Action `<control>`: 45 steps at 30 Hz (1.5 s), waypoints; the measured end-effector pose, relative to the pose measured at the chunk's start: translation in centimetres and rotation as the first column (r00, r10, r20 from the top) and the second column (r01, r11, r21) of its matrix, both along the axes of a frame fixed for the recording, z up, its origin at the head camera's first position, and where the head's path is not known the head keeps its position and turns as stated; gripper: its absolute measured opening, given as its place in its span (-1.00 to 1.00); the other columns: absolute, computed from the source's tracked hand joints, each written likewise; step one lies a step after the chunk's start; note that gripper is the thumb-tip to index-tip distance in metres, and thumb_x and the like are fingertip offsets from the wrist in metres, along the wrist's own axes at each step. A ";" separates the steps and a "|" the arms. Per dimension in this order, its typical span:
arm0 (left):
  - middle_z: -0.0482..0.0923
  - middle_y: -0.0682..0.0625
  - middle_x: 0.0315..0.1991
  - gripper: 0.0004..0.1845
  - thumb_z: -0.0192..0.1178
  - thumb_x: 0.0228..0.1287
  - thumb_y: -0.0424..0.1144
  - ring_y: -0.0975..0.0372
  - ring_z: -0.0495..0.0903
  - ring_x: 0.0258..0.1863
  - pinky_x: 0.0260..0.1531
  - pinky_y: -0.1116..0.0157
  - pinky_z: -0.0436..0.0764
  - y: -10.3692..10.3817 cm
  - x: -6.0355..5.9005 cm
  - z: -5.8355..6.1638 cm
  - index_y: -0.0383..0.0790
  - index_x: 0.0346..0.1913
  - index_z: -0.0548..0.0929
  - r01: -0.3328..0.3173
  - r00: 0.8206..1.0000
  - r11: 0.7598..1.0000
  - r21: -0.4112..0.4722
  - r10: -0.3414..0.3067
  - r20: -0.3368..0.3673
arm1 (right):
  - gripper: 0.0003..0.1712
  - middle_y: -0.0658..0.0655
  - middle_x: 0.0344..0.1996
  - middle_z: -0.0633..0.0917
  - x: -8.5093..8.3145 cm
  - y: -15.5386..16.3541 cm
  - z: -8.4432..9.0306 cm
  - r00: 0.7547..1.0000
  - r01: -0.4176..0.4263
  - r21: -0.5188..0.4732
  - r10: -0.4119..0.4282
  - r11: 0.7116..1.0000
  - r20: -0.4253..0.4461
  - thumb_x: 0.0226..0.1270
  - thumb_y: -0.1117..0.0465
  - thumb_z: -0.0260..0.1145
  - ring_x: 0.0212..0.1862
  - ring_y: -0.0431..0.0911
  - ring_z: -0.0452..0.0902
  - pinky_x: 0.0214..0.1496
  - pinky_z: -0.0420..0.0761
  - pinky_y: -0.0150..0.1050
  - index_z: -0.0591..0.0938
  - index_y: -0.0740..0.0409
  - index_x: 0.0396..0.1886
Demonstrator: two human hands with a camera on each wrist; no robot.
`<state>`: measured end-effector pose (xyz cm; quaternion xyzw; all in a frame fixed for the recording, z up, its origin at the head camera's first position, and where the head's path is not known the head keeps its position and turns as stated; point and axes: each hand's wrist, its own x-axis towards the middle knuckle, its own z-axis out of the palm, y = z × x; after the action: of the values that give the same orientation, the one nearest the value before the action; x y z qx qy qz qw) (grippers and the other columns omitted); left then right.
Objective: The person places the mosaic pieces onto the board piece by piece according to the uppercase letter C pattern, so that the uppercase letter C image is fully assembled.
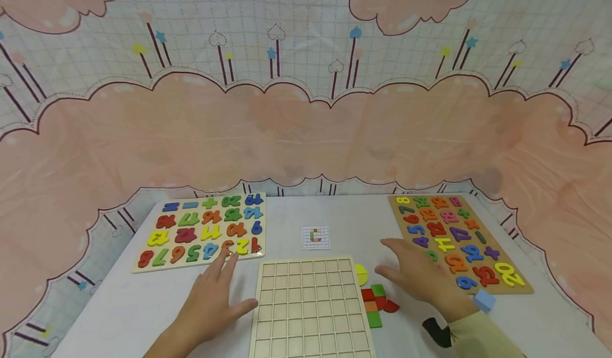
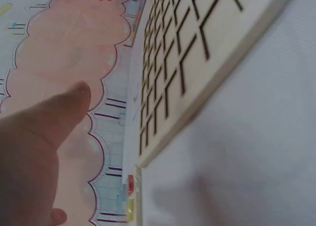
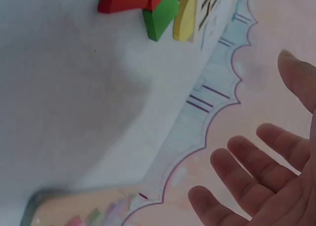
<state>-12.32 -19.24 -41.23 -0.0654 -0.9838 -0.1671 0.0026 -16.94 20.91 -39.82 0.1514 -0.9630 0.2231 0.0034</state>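
Observation:
A wooden grid board point(image 1: 311, 305) lies in the middle of the table, its squares bare. My left hand point(image 1: 210, 299) hovers at the board's left side, fingers extended and holding nothing. In the left wrist view the thumb point(image 2: 64, 110) points toward the grid board point(image 2: 217, 63). Right of the board, my right hand point(image 1: 418, 273) is raised with fingers spread, also holding nothing. Beneath and left of it lie red pieces point(image 1: 391, 306), green pieces point(image 1: 374, 320), an orange square point(image 1: 371, 306) and yellow rounded pieces point(image 1: 360, 274). A small pattern card point(image 1: 315, 237) lies beyond the board.
A number puzzle board point(image 1: 198, 257) sits at the back left. Another number board point(image 1: 518, 289) lies at the right, partly covered by my right hand. A light blue block point(image 1: 484, 300) appears beside the right wrist. Patterned cloth point(image 1: 306, 140) hangs behind the table.

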 end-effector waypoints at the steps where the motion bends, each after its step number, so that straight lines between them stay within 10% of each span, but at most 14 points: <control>1: -0.02 -0.42 0.52 0.18 0.44 -0.02 0.31 -0.34 0.15 0.40 0.21 -0.40 0.22 -0.1 0.0 -0.2 -0.39 0.49 0.22 0.009 1.000 1.000 0.025 -0.009 0.005 | -0.29 0.33 0.30 0.50 -0.2 -0.2 -0.2 1.000 0.000 -0.009 0.000 1.000 0.015 0.36 0.00 0.39 0.33 0.29 0.37 0.27 0.40 0.27 0.45 0.28 0.36; 22: 0.43 -0.20 0.31 -0.03 0.62 -0.15 0.05 -0.15 0.34 0.32 0.26 -0.26 0.30 -0.1 0.8 -3.1 -0.20 0.39 0.46 0.066 0.960 0.943 0.327 -0.149 0.236 | -0.60 0.06 0.04 0.70 -2.0 -3.5 -2.7 0.978 -0.038 -0.091 0.056 0.995 0.201 0.33 0.19 0.40 0.21 0.12 0.54 0.25 0.49 0.14 0.64 0.13 0.15; 45: 0.44 -0.27 0.30 -0.05 0.60 -0.13 0.07 -0.26 0.31 0.32 0.21 -0.34 0.27 0.1 1.0 -3.3 -0.23 0.36 0.47 0.098 0.941 0.952 0.290 -0.184 0.285 | -0.66 0.09 -0.03 0.71 -2.9 -3.1 -3.0 0.982 -0.013 -0.020 0.017 1.000 0.189 0.33 0.30 0.36 0.10 0.09 0.59 0.19 0.54 0.12 0.65 0.15 0.09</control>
<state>-11.33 -19.10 -44.52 -0.1086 -0.9324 -0.3083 -0.1542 -19.86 17.76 -42.86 0.1366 -0.9557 0.2455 -0.0883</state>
